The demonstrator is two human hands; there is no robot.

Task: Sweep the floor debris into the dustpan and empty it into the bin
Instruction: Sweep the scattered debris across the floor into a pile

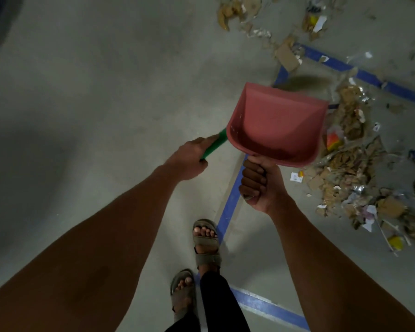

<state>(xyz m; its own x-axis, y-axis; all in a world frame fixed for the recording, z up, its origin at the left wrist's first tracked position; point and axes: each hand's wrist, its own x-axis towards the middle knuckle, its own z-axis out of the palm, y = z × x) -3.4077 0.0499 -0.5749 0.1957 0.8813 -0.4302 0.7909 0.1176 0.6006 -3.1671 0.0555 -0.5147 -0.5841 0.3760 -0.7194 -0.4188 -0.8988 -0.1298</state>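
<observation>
A pink dustpan (277,123) is held above the floor, its inside bare. My right hand (259,185) grips its handle from below. My left hand (189,159) grips the green handle of a broom (215,146), which runs behind the dustpan. The broom's brown bristles (307,83) show blurred past the pan's far edge. Debris of cardboard scraps, paper and plastic wrappers (352,159) lies in a heap on the floor to the right of the pan. More scraps (240,10) lie scattered at the top. No bin is in view.
Blue tape lines (230,207) mark a rectangle on the grey concrete floor, and the debris lies mostly inside it. My two feet in sandals (205,240) stand beside the tape's left line. Bare concrete (82,92) stretches to the left.
</observation>
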